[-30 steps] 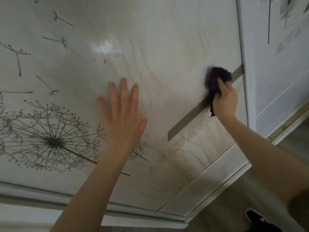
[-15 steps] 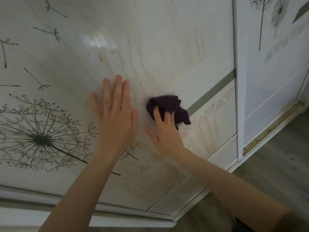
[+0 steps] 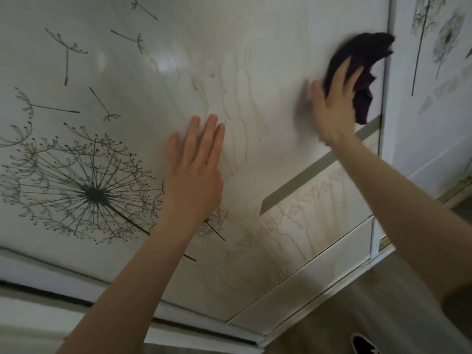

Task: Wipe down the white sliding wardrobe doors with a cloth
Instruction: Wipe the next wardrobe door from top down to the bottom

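The white sliding wardrobe door fills the view, printed with a large dandelion at the left. Brownish drip streaks run down its middle and lower part. My left hand lies flat on the door with fingers straight, beside the dandelion. My right hand, blurred by motion, presses a dark purple cloth against the door's upper right, near its right edge. Its fingers are spread over the cloth. Part of the cloth hangs loose to the right of the hand.
A second white door with dandelion prints stands to the right, set back behind the first. A grey stripe crosses the door below my right forearm. The wooden floor and a dark shoe show at the bottom right.
My right hand has swept the cloth from the door's middle, next to my left hand, up and right to the door's edge. My left hand stays flat in place.
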